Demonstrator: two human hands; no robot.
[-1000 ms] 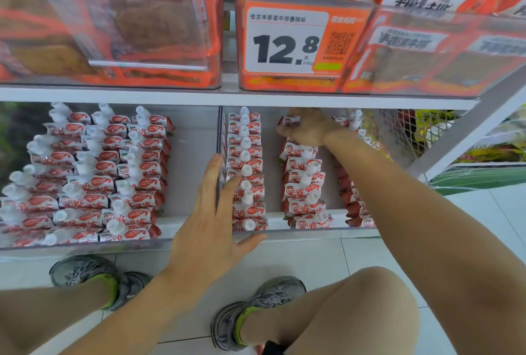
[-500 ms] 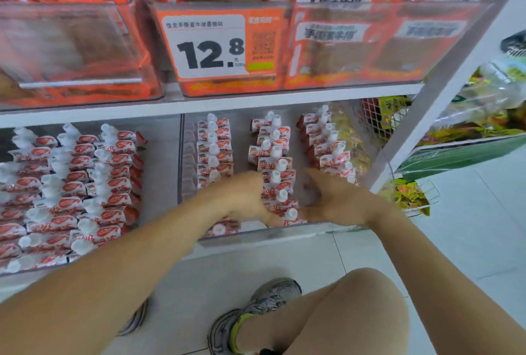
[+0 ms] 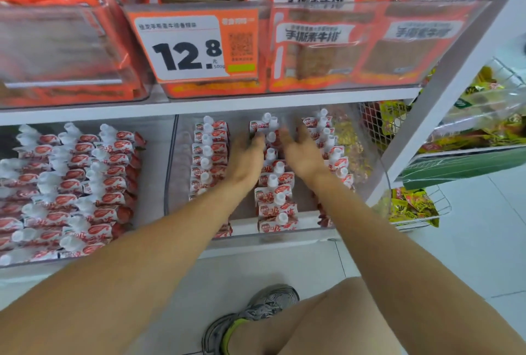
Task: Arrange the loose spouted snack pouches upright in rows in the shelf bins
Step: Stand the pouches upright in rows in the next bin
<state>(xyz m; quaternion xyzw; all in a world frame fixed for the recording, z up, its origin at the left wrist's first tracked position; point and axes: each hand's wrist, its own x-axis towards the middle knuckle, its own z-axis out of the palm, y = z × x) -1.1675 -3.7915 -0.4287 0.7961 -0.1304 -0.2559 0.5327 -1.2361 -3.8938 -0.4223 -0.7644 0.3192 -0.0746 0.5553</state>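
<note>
Both hands reach deep into the clear plastic shelf bin (image 3: 378, 167) on the lower white shelf, flanking its middle row of red-and-white spouted snack pouches with white caps (image 3: 274, 198). On that row's left side, the left hand (image 3: 247, 159) lies palm down with its fingers spread loosely, touching the pouches near the bin's back wall. On the row's right side, the right hand (image 3: 302, 152) is likewise spread, fingers blurred, between the middle row and the right-hand row of pouches (image 3: 330, 144); neither hand is closed around a pouch.

At the shelf's left end, a second clear bin (image 3: 153, 221) holds three tilted rows of the same pouches (image 3: 71, 181). The bin under the hands has an upright left row (image 3: 209, 152), the middle row running to its front wall, and the right row partly hidden by the forearm. Above, an orange price card reading 12.8 (image 3: 196, 47) fronts a clear bin of orange snack packets. At the far right, a white wire basket (image 3: 421, 209) holds yellow packets.
</note>
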